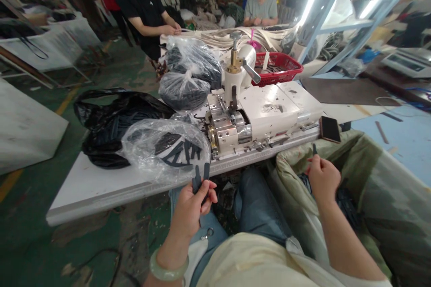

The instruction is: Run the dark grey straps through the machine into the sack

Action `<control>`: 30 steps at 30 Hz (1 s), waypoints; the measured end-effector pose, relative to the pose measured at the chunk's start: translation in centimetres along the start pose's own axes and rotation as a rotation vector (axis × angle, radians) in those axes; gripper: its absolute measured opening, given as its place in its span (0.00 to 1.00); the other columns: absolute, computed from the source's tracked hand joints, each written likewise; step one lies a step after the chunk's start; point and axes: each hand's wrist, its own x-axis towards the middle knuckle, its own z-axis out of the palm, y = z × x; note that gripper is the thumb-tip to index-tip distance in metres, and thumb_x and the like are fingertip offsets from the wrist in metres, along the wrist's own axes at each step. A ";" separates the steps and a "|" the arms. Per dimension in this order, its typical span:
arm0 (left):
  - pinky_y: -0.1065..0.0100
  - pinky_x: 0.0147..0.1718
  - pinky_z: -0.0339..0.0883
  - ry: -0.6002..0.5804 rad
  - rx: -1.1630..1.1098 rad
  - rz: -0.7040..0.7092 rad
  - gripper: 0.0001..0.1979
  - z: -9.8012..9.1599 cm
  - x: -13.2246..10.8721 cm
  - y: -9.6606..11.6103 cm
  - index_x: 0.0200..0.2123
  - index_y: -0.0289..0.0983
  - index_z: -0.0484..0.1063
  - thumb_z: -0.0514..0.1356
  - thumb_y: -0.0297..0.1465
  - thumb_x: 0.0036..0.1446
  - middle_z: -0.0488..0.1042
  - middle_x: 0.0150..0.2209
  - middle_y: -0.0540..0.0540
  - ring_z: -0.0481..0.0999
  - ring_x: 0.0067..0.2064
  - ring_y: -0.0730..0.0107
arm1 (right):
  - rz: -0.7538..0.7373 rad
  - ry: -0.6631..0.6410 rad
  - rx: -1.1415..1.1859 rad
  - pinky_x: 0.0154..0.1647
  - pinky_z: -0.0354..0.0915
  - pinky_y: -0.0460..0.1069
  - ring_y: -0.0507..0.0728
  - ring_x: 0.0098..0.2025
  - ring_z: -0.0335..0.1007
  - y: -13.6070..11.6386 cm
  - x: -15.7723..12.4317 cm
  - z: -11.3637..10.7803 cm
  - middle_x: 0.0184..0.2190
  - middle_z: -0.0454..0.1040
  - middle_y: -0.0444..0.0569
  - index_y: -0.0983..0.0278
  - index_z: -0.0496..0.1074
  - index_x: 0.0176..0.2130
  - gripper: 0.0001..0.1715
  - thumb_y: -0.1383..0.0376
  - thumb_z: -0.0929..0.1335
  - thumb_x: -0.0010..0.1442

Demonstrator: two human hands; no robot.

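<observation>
My left hand (193, 208) is closed around a few dark flat strips (201, 176) that stick up from its fingers, just below the table's front edge. My right hand (322, 177) pinches one small dark strip (314, 148) above a large olive-green bag (370, 179) at my right side. A cream-coloured machine (266, 114) with a metal head stands on the white table (97, 184) between the two hands. A clear plastic bag (161, 148) with more dark strips lies just beyond my left hand.
A black bag (111, 121) and two tied clear bags (188, 76) of dark pieces lie on the table's left and back. A phone (329, 128) rests at the table's right edge. A red basket (279, 67) sits behind the machine. Two people work at a far table.
</observation>
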 end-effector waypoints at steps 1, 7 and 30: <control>0.78 0.13 0.42 -0.022 -0.004 -0.016 0.19 0.2 0.0 0.0 0.31 0.31 0.73 0.67 0.43 0.49 0.71 0.19 0.49 0.53 0.14 0.86 | -0.032 0.004 -0.187 0.31 0.64 0.55 0.64 0.31 0.72 2.0 0.2 -1.2 0.28 0.76 0.61 0.72 0.74 0.39 0.27 0.51 0.61 0.59; 0.78 0.14 0.41 -0.225 -0.022 -0.144 0.15 2.3 0.3 -0.5 0.36 0.30 0.74 0.61 0.37 0.53 0.72 0.21 0.46 0.55 0.15 0.84 | -0.026 -0.426 0.181 0.36 0.67 0.54 0.61 0.34 0.73 -1.1 -2.7 -1.8 0.33 0.77 0.57 0.69 0.73 0.47 0.30 0.48 0.65 0.56; 0.79 0.14 0.37 -0.228 -0.015 -0.262 0.16 1.0 -1.4 -0.6 0.30 0.32 0.71 0.67 0.40 0.50 0.62 0.17 0.55 0.47 0.15 0.87 | -0.016 -1.102 1.142 0.20 0.62 0.44 0.50 0.21 0.69 -10.2 -8.1 3.4 0.23 0.75 0.46 0.65 0.76 0.37 0.15 0.55 0.72 0.56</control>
